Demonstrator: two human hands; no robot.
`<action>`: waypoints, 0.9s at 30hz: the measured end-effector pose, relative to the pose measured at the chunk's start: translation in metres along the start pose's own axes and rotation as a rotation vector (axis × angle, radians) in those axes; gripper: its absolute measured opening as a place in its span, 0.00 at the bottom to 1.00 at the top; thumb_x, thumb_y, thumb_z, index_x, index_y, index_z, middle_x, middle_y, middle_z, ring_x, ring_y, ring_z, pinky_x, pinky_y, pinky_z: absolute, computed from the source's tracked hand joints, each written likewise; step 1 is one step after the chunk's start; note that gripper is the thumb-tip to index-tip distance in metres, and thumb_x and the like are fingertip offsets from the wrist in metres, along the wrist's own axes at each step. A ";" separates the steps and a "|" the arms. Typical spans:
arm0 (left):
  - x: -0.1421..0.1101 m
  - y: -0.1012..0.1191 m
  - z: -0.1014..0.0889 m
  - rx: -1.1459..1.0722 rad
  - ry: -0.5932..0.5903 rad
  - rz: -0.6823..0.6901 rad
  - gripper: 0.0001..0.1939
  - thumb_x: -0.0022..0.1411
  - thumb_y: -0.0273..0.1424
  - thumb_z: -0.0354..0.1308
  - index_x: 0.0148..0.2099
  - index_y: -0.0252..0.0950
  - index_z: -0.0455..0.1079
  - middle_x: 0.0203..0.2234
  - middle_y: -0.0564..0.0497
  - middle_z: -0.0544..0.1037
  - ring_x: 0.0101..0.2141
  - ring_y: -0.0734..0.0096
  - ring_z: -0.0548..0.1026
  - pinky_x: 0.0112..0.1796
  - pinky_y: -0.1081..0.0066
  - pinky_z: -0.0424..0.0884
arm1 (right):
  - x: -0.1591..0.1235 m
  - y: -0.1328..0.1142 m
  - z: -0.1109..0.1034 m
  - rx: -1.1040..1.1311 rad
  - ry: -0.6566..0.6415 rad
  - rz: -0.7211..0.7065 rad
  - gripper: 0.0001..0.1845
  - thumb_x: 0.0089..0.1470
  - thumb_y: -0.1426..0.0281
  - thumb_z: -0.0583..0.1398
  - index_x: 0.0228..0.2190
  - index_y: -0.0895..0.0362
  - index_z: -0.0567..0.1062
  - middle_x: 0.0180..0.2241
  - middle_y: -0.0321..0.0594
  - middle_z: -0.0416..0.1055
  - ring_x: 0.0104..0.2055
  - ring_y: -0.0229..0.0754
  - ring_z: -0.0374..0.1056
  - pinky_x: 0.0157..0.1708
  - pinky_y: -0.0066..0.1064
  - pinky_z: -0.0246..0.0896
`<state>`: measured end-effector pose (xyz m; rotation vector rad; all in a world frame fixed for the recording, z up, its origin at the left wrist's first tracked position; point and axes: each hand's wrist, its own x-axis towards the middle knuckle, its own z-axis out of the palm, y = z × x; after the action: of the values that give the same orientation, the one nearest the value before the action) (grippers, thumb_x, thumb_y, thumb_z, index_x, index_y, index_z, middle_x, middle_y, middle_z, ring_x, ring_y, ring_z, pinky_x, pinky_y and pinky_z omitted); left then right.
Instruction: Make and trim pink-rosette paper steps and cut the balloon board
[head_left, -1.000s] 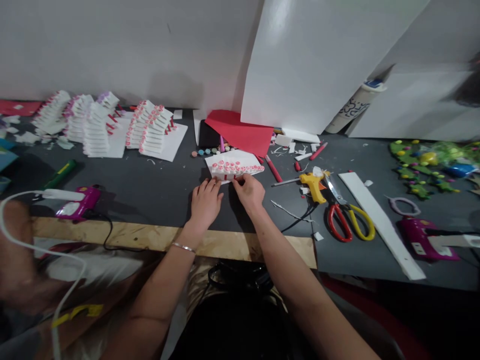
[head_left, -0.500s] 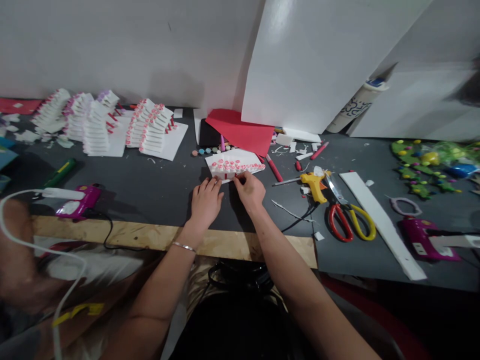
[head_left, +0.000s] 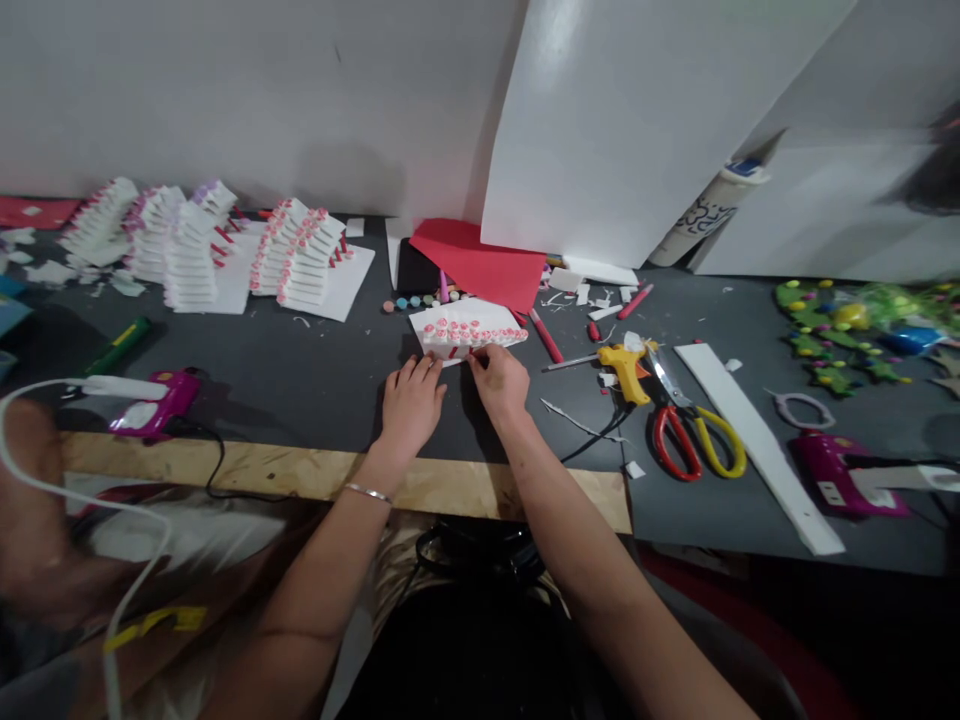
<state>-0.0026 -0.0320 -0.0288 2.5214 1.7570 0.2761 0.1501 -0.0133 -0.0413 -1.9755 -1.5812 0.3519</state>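
A dark, matte counter (head_left: 300,400) with a rough chipboard edge (head_left: 300,471) stood against a pale wall (head_left: 187,90). On it, near a flat red sheet (head_left: 480,255), lay a white card (head_left: 491,312) bearing rounded pink-and-white pieces (head_left: 465,331). The left hand (head_left: 412,402) rested slightly spread at the card's near edge; the right hand (head_left: 501,382) had fingertips bunched there, though what they pinched was hidden.

Left hand (head_left: 412,402) flat on dark surface (head_left: 337,385), fingers at lower-left edge of white sheet (head_left: 484,309). Right hand (head_left: 501,382): fingers bunched at same edge, near red strips (head_left: 453,352); grip too small to tell. Pink-tipped white pieces (head_left: 472,333) on sheet. Red sheet (head_left: 480,255) behind. To the right: yellow glue gun (head_left: 625,374), scissors (head_left: 681,403) beside it, then white strip (head_left: 757,445).
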 end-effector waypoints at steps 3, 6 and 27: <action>0.000 0.000 0.000 0.000 -0.001 -0.001 0.23 0.70 0.33 0.44 0.64 0.34 0.63 0.61 0.41 0.70 0.62 0.52 0.63 0.56 0.54 0.61 | 0.000 0.000 0.001 -0.013 0.002 0.005 0.07 0.60 0.65 0.59 0.35 0.52 0.78 0.39 0.39 0.78 0.39 0.44 0.72 0.36 0.31 0.60; 0.000 0.000 0.000 -0.002 0.002 -0.002 0.23 0.70 0.33 0.44 0.64 0.34 0.63 0.61 0.41 0.69 0.62 0.52 0.63 0.56 0.53 0.60 | 0.001 0.001 0.001 -0.011 0.005 0.002 0.08 0.60 0.65 0.59 0.35 0.53 0.78 0.39 0.39 0.78 0.39 0.44 0.72 0.37 0.31 0.60; 0.000 0.000 0.000 -0.014 -0.005 -0.004 0.23 0.70 0.33 0.45 0.64 0.36 0.63 0.61 0.41 0.69 0.62 0.52 0.63 0.56 0.52 0.61 | 0.001 0.000 0.000 -0.006 0.006 0.024 0.07 0.59 0.65 0.60 0.34 0.53 0.78 0.37 0.40 0.78 0.38 0.45 0.73 0.35 0.31 0.60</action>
<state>-0.0022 -0.0319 -0.0290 2.5058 1.7522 0.2804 0.1508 -0.0123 -0.0412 -1.9994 -1.5584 0.3511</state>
